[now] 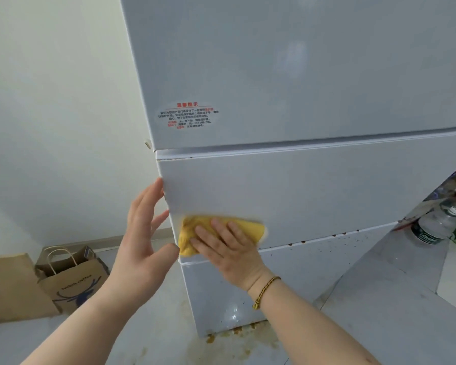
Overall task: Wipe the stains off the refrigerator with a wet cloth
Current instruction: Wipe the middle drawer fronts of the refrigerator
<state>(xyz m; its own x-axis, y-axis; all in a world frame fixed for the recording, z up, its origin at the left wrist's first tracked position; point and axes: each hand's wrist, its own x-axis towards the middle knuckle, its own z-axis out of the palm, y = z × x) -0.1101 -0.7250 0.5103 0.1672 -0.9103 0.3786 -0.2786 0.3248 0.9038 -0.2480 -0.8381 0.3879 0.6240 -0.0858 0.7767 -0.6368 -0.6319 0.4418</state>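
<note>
1. Right hand (227,251): palm and straight fingers press flat on the cloth (250,229). It does not clench the cloth but pins it to the surface.
2. Cloth: yellow and bunched, it lies against the middle panel (313,191) of the fridge (300,75), at that panel's lower left corner and just above the seam.
3. Left hand (142,238): fingers are spread and straight and hold nothing. The fingertips lie at the fridge's left edge, though firm contact cannot be confirmed.
4. Spots (334,235): brown dots run along the seam to the right of the cloth, and finer specks scatter over the lower panel (300,275). The panel area around the cloth looks clean.
5. Step in hand (judged): wiping the middle panel, with the dirtiest zones not yet reached.
6. Next move (judged): keep the palm pressing the cloth and slide it right along the seam, then down over the lower panel. Dried dots may need repeated short rubs.
7. Surroundings: a label (188,115) is on the upper door. A floor stain (234,341) lies at the fridge base. A paper bag (71,280) stands at left and a bottle (437,225) at right.
</note>
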